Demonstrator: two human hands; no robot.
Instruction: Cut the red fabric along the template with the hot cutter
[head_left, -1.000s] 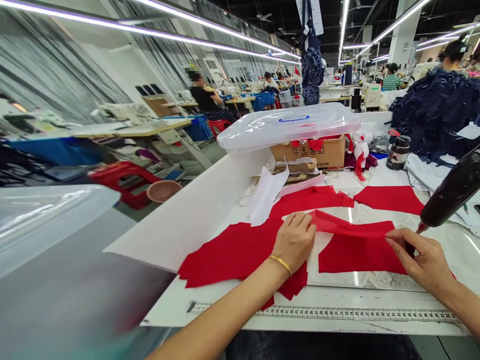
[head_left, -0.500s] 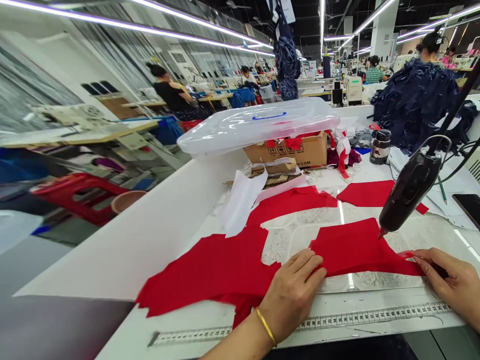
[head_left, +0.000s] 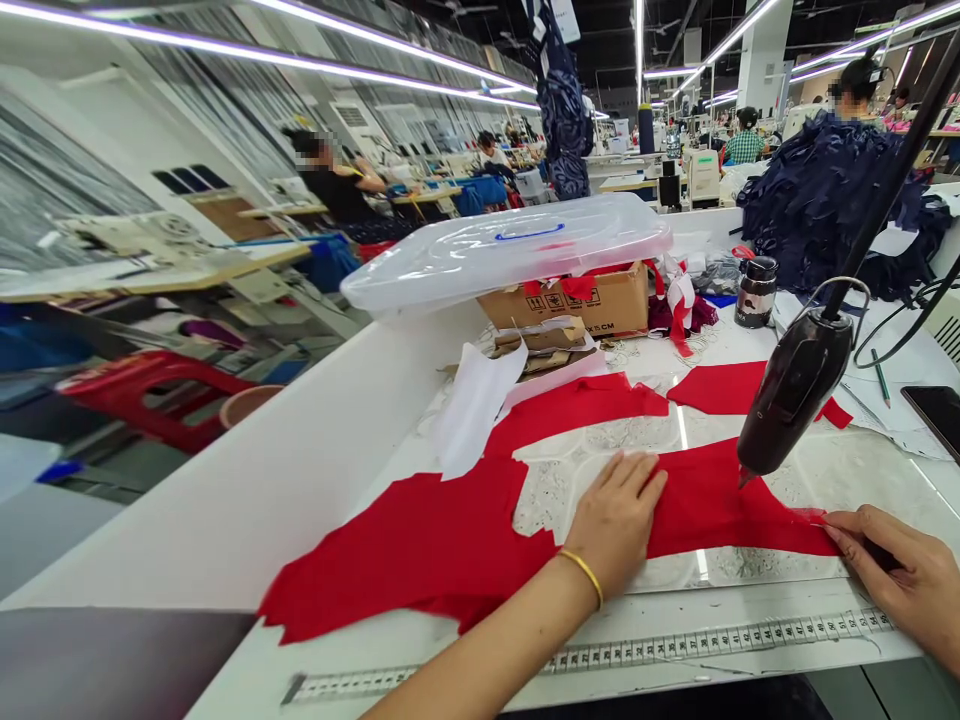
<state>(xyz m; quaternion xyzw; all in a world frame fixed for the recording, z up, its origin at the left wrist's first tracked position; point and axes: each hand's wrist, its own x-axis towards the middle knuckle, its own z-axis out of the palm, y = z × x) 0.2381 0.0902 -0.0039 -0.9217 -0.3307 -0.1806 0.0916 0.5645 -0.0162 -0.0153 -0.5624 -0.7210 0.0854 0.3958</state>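
We find the red cloth (head_left: 697,500) lying on the clear sheet (head_left: 799,562), its long axis running left to right between our two hands; its broad end is at the left hand (head_left: 619,515), its narrow tail at the right hand (head_left: 892,560); both hands touch it, so neither is the nearer. From the left hand the cloth extends rightward; from the right hand it extends leftward and slightly away from us.

We rest the left hand's fingers, held together, over the broad end; the thumb is hidden, so we cannot tell whether it pinches the edge; we grip the tail's tip between the right thumb and forefinger.

The black tool (head_left: 795,390) hangs tilted over the far edge of the cloth, its tip between the hands; we cannot tell whether tip and cloth touch. A larger red piece (head_left: 420,550) lies left of the left hand; the measuring tape (head_left: 622,653) runs along the table's near edge, on our side of the cloth.
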